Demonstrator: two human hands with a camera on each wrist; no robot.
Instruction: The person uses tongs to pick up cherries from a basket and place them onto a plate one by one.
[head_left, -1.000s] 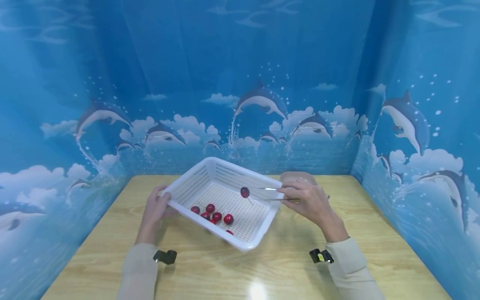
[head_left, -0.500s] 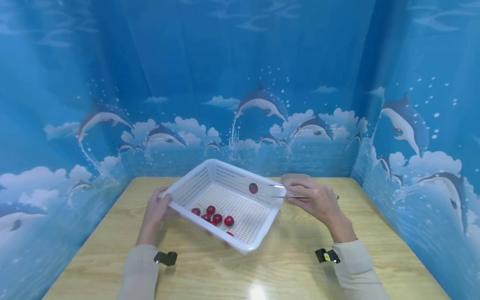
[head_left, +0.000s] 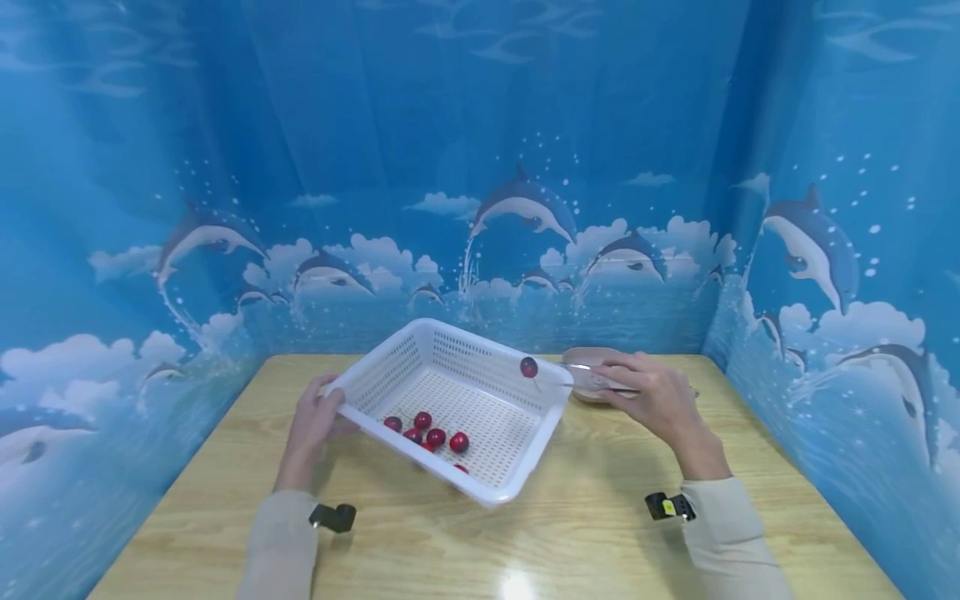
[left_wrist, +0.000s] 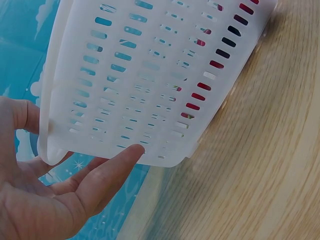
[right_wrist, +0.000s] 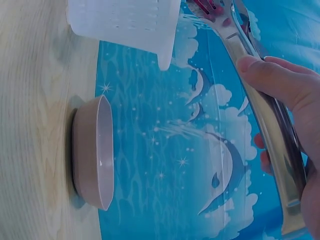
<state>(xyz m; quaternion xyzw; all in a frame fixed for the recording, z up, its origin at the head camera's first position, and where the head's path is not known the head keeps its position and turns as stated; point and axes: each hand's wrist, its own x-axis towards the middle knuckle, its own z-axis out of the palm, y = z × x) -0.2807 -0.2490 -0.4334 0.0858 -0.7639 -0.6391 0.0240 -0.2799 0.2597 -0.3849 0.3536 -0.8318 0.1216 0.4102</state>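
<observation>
My left hand (head_left: 313, 425) grips the left end of a white perforated plastic basket (head_left: 345, 392), thumb over the rim. The basket is tilted, and its near side holds several dark red cherries (head_left: 436, 437). With my right hand (head_left: 660, 400) I hold metal tongs (right_wrist: 260, 110) around the handle. One cherry (head_left: 528, 367) is between the tong tips, raised over the basket's right end. A beige bowl (head_left: 592, 360) stands on the table behind my right hand, partly hidden by it; the right wrist view shows the bowl (right_wrist: 92, 150) fully.
A light wood-grain table (head_left: 450, 550) lies under everything. Blue curtains (head_left: 360, 167) with dolphins and clouds rise along the back and both sides, meeting the table's far edge.
My right hand has moved right, carrying the tongs and the cherry from above the basket's middle to its right rim. The bowl shows more now. My left hand and the basket hold almost still.
</observation>
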